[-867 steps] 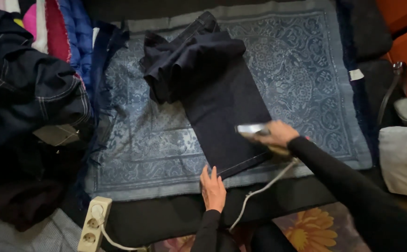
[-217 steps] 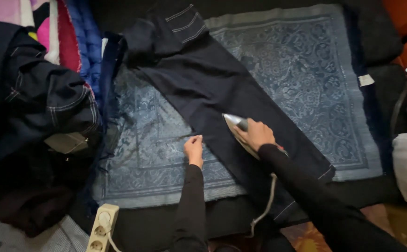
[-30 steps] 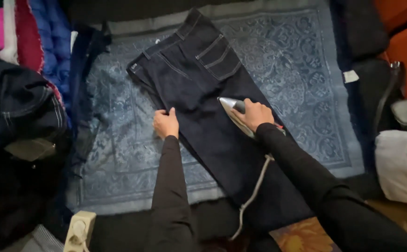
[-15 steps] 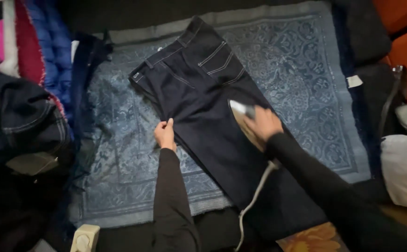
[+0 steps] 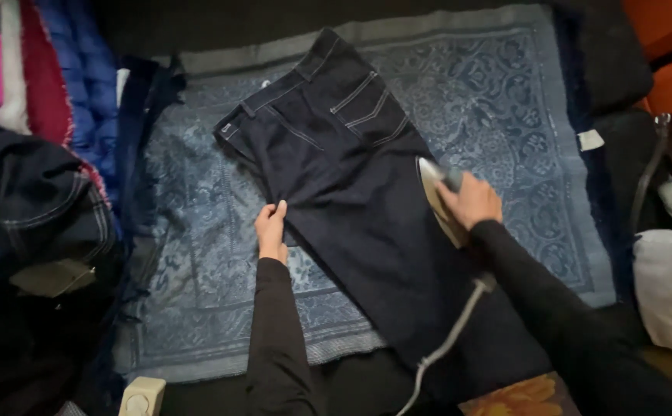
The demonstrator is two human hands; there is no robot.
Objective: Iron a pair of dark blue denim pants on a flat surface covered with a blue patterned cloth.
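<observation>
Ironing dark jeans [image 5: 351,200] laid flat on a blue patterned cloth [image 5: 521,115]. Your right hand [image 5: 471,199] is closed around the handle of the iron [image 5: 438,196], sole down on the right edge of the trouser leg, just below the back pocket [image 5: 368,108]; cord [image 5: 448,347] trails back toward you under that arm. Since a second ago the iron has slid off the middle of the leg out to your right, so the centre strip looks pressed and you're now working the outer seam side. Your left hand [image 5: 271,229] lies flat, fingers together and gripping nothing, pinning the left edge of the jeans, same spot as before, well left of the iron. Pile of dark clothes [image 5: 35,208] far to your left hand's left; power strip [image 5: 139,397] near that elbow.
</observation>
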